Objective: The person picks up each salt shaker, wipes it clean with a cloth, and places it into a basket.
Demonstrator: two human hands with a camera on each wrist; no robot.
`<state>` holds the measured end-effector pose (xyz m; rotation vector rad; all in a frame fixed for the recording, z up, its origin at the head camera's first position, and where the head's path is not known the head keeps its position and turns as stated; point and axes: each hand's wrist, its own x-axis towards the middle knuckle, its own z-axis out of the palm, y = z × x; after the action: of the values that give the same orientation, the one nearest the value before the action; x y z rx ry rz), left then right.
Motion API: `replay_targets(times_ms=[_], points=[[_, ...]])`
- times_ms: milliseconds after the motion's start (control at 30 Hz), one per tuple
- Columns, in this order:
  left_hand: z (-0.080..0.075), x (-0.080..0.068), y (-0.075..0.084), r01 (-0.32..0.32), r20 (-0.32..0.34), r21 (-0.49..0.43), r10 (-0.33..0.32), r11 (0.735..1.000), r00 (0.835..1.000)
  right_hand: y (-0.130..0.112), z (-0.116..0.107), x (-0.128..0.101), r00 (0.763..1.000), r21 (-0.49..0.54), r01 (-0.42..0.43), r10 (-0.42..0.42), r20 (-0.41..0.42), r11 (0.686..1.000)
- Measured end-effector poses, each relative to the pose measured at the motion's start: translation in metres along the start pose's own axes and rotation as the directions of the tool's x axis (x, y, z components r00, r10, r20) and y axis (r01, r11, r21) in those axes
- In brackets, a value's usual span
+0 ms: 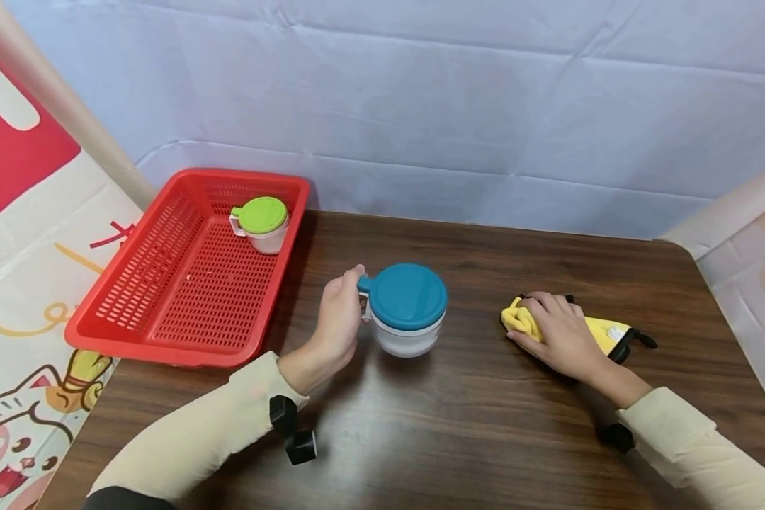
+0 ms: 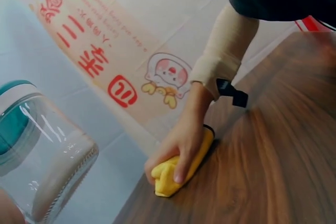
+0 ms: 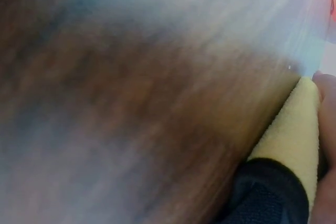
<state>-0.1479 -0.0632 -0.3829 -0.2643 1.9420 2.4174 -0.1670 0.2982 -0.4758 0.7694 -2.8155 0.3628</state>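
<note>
On table centre: left hand (image 1: 339, 312) grips handle of blue-lidded cup (image 1: 406, 312). Right hand (image 1: 564, 334) grasps yellow cloth (image 1: 605, 331), pressing it down, fingers curled over edge. Risk: one-handed handle grip could tip cup; lid seating unclear.

Basket (image 1: 185, 283) left of jar (image 1: 404, 312); cloth (image 1: 602, 331) right.
</note>
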Motion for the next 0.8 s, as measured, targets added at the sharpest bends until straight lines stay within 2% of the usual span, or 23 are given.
replay_targets(times_ms=[333,600,800], points=[[-0.018,-0.003,0.019,-0.015,0.056,0.017,0.014,1.0,0.998,0.001,0.0,0.0,1.0,-0.001,0.002,-0.002,-0.009,1.0],[-0.035,0.003,0.048,-0.045,0.062,0.015,0.044,0.999,0.997,0.002,0.001,0.0,1.0,0.009,0.002,-0.002,-0.005,1.0],[-0.051,0.011,0.071,-0.089,0.086,0.081,0.082,0.993,0.993,0.003,0.002,-0.001,1.0,0.017,0.001,-0.001,0.001,1.0]])
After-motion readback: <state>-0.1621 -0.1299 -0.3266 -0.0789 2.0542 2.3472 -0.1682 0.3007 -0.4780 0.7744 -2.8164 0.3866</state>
